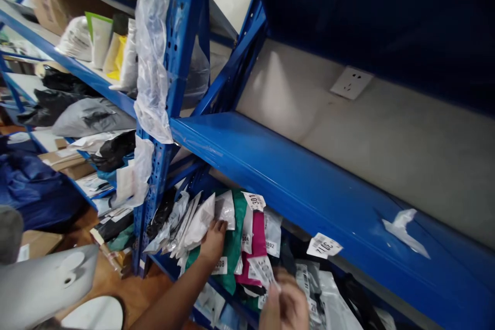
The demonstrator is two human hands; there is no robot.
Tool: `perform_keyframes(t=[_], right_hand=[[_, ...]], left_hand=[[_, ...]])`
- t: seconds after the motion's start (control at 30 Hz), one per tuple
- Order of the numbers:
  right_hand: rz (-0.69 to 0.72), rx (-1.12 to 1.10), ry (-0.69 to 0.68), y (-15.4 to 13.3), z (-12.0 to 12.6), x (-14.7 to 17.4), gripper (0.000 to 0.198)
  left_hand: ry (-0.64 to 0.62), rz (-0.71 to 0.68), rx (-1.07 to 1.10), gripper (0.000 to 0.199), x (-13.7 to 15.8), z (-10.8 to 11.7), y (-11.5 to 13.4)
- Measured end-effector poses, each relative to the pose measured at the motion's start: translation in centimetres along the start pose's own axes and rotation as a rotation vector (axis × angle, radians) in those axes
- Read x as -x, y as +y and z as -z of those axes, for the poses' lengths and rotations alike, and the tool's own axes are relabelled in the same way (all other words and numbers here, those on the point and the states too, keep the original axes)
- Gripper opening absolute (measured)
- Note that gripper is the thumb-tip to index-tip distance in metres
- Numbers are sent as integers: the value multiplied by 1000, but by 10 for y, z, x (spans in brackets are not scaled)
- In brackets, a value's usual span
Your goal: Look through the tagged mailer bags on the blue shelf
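My left hand (213, 242) reaches into the lower shelf, fingers curled at the edge of a white plastic bag (201, 223) in a row of upright packages. A clear plastic bag (225, 209) stands just behind its fingertips. Beside it are a green package (238, 227) and a magenta package (258, 232), both bearing printed white number labels. Closer to me, my right hand (286, 301) is slightly blurred. Its thumb and fingers pinch a white printed label (263, 270) in front of the magenta package.
A blue metal shelf (309, 180) runs above the packages, with a label (324, 245) on its edge and torn white tape (406, 232). A blue upright post (185, 36) stands at left. Beyond it are shelves of parcels, a blue bag (34, 185) and a white stool (95, 314).
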State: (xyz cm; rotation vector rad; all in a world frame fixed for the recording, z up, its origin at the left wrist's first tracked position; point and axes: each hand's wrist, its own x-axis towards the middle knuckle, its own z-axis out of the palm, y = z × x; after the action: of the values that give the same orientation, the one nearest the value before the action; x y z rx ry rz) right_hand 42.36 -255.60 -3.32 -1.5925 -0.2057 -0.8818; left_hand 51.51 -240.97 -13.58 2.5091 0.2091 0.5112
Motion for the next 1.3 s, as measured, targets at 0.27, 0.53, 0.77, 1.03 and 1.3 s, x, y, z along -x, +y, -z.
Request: perform_keyframes(t=[0.27, 0.53, 0.77, 1.03, 1.3], right_hand=[[-360, 384, -812, 74, -90, -34, 21], [-191, 801, -898, 92, -90, -27, 11], [-197, 718, -722, 63, -37, -51, 11], [-420, -190, 83, 4, 19, -40, 42], [-398, -322, 452, 8, 61, -58, 45]], left_hand=[[27, -155, 186, 38, 53, -8, -33], [-53, -265, 98, 71, 56, -12, -36], [105, -376, -119, 56, 55, -34, -36], [119, -344, -155, 51, 50, -34, -26], [365, -533, -85, 59, 50, -60, -52]])
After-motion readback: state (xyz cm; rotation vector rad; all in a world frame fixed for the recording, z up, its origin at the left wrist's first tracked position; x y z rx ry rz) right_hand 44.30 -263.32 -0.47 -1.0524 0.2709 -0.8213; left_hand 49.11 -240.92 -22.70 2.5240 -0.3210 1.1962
